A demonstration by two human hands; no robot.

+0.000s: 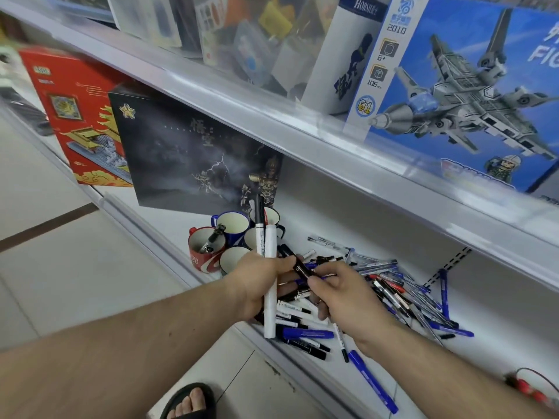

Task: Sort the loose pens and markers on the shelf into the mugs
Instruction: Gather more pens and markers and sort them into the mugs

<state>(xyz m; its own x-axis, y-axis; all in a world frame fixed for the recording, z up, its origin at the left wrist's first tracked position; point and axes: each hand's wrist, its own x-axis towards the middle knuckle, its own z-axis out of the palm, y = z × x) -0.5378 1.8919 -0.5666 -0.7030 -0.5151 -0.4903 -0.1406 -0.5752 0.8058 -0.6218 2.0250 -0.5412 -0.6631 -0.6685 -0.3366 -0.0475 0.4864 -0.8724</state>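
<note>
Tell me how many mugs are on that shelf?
5 mugs show, clustered left of the pen pile: a red mug in front, a blue mug behind it, and three more partly hidden behind the markers in the left hand; others may be hidden.

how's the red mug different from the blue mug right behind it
The red mug is red outside with white lettering; the blue mug is dark blue. The red mug already holds a black marker leaning on its rim; the blue mug shows only a bare pale inside. The red mug stands nearer the shelf's front edge, the blue mug further back. Both stand upright and have pale interiors.
</note>
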